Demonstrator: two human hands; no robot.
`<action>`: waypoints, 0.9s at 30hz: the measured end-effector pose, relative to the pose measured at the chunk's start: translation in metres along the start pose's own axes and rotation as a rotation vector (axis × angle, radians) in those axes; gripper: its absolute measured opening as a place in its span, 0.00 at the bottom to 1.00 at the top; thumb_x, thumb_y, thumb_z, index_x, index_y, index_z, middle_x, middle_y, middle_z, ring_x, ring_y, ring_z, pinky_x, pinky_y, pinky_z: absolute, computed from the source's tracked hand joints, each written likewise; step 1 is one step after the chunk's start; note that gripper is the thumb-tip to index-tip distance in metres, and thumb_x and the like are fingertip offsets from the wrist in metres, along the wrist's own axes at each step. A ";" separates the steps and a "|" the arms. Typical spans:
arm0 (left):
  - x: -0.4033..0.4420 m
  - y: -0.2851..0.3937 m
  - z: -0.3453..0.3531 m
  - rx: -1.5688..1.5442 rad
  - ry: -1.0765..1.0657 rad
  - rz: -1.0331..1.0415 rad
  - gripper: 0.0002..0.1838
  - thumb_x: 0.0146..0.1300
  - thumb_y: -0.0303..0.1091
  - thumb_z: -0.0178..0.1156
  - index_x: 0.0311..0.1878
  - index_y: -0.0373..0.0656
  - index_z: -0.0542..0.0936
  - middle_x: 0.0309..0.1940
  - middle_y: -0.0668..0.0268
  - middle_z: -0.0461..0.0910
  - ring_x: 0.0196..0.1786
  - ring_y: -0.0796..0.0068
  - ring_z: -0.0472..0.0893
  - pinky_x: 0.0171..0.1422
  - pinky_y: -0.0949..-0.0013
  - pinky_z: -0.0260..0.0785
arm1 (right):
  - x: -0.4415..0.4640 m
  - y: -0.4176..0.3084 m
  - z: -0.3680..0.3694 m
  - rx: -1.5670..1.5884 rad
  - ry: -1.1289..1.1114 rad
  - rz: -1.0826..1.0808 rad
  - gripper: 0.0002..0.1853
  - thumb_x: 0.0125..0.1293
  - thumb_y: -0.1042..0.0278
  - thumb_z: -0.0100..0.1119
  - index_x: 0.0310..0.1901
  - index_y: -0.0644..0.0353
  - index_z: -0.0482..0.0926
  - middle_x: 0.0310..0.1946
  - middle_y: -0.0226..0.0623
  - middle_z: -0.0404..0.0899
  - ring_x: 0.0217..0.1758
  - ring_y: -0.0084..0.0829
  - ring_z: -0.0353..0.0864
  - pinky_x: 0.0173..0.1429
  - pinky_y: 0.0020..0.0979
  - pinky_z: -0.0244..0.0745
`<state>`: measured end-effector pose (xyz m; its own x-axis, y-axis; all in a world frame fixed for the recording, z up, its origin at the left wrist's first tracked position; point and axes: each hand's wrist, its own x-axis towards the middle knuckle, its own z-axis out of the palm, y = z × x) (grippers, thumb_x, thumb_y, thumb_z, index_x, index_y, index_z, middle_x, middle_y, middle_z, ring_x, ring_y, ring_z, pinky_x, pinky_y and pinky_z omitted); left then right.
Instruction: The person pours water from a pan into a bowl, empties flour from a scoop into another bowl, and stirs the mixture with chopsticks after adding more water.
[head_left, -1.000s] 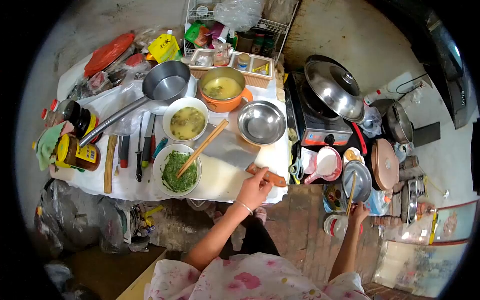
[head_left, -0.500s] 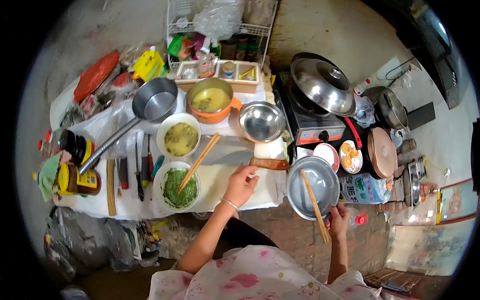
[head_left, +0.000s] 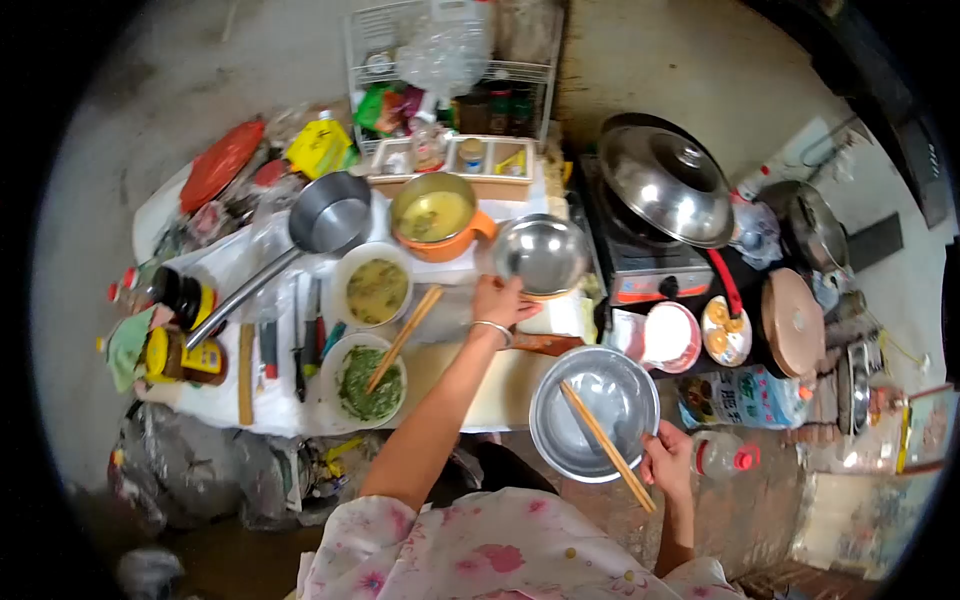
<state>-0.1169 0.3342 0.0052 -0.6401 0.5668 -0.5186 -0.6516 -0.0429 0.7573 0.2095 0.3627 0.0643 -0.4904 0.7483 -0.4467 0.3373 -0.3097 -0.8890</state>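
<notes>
My right hand (head_left: 668,460) grips the right rim of a grey metal basin (head_left: 590,420), which has wooden chopsticks (head_left: 607,445) lying across its rim. My left hand (head_left: 503,303) is over the cleaver blade, at the lower left edge of a small steel bowl (head_left: 543,254); its fingers are bent and their contact is partly hidden. The cleaver's wooden handle (head_left: 548,343) lies just above the basin. Left of my left arm is a white bowl of chopped greens (head_left: 369,383) with chopsticks (head_left: 405,338) in it. Behind that stands a white bowl of yellowish soup (head_left: 374,291).
An orange pot (head_left: 437,217) and a long-handled saucepan (head_left: 330,215) stand farther back. On the right are a stove (head_left: 650,270) with a lidded wok (head_left: 666,185), a pink-rimmed bowl (head_left: 670,336) and a plate of food (head_left: 727,332). Knives and jars line the left.
The basin with chopsticks has come from beside the stove to the table's front right in my right hand. My left hand has moved from the cleaver handle up to the small steel bowl.
</notes>
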 end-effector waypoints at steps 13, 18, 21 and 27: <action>-0.155 0.145 -0.073 0.181 -0.112 0.236 0.18 0.57 0.30 0.53 0.49 0.31 0.66 0.36 0.56 0.76 0.32 0.65 0.81 0.33 0.69 0.79 | 0.022 0.014 0.071 -0.031 -0.167 0.018 0.07 0.59 0.78 0.46 0.37 0.69 0.74 0.12 0.32 0.70 0.07 0.20 0.67 0.08 0.22 0.58; -0.167 0.183 -0.170 0.129 0.138 0.414 0.16 0.60 0.32 0.50 0.49 0.34 0.68 0.36 0.58 0.78 0.31 0.67 0.81 0.32 0.72 0.77 | 0.023 0.018 0.090 0.017 -0.043 -0.025 0.07 0.59 0.79 0.44 0.34 0.70 0.73 0.12 0.33 0.70 0.07 0.21 0.67 0.08 0.23 0.58; -0.146 0.201 -0.236 0.034 0.214 0.544 0.11 0.60 0.33 0.51 0.41 0.35 0.70 0.31 0.54 0.79 0.30 0.66 0.82 0.32 0.74 0.77 | 0.023 0.018 0.103 0.063 0.011 -0.051 0.06 0.58 0.79 0.44 0.31 0.70 0.72 0.12 0.33 0.70 0.07 0.22 0.67 0.09 0.23 0.59; -0.122 0.250 -0.281 -0.013 0.352 0.661 0.14 0.58 0.30 0.50 0.38 0.24 0.69 0.30 0.46 0.78 0.29 0.62 0.82 0.31 0.74 0.79 | 0.040 0.023 0.117 0.016 0.115 -0.151 0.05 0.57 0.79 0.44 0.27 0.70 0.70 0.11 0.34 0.69 0.06 0.23 0.67 0.08 0.24 0.59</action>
<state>-0.3157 0.0231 0.1465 -0.9908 0.1232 -0.0552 -0.0895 -0.2939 0.9516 0.1033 0.3167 0.0142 -0.4391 0.8488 -0.2944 0.2531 -0.1976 -0.9471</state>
